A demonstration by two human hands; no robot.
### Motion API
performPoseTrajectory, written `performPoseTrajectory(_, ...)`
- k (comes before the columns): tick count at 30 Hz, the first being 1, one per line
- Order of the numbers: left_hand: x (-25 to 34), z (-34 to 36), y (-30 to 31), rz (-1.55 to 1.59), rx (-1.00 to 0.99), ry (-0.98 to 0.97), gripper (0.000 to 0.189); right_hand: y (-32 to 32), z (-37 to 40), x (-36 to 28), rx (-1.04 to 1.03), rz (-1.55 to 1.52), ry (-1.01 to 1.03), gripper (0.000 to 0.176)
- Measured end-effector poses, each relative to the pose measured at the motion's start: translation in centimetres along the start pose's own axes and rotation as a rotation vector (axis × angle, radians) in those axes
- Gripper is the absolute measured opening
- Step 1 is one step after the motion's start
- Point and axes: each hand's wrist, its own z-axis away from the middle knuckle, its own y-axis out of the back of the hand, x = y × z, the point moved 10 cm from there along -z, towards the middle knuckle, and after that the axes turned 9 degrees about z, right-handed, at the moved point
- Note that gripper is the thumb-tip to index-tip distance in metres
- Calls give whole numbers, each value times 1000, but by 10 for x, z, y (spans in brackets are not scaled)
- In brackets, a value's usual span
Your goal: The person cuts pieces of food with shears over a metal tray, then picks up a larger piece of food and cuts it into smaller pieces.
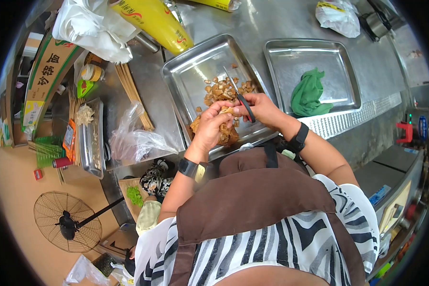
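Note:
My right hand (267, 110) is closed around the black-and-red handles of a pair of scissors (246, 107), whose blades point away over the food. Pinched in the fingers of my left hand (208, 127) is a soft brown food piece (228, 110), close beside the scissors. Both hands are above a metal tray (190, 64). Small cut brown pieces (219, 89) lie heaped in it beyond my fingers, while larger brown pieces (229, 137) sit nearer to me, partly hidden by my left hand.
Right of the tray stands a second metal tray (283, 57) with a green cloth (311, 93). On the left are wooden skewers (133, 93), a clear plastic bag (137, 138) and a narrow metal tray (91, 148). A yellow cling-film roll (157, 24) lies behind. A person sits below left, near a fan (67, 223).

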Motion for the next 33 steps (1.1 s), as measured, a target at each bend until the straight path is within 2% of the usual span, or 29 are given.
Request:
performPoseTrajectory(5,10,2,0,-235,87,-83,20,-7,-8,-6,-35,-43,25,20)
performPoseTrajectory(8,7,2,11,-240,163,-115,20,-6,-7,-9,-26,-22,33,17)
performPoseTrajectory(11,0,1,19,-340,140,-44,20,0,-9,-12,-4,61,62,15)
performPoseTrajectory(16,3,3,17,-351,135,-57,19,3,-14,-10,-3,127,85,16)
performPoseTrajectory(19,5,4,20,-297,164,-76,20,5,-15,-19,43,161,192,17)
performPoseTrajectory(22,16,5,23,-213,242,-176,22,10,-8,-24,106,150,196,20)
performPoseTrajectory(24,26,8,28,-166,301,-252,22,13,-1,-21,104,380,184,28)
performPoseTrajectory(25,32,9,29,-160,296,-294,24,16,4,-20,102,382,188,28)
performPoseTrajectory(28,41,10,27,-157,286,-360,24,3,21,-16,-59,630,145,41)
performPoseTrajectory(33,41,10,20,-185,272,-375,22,-5,34,-16,-66,595,154,40)
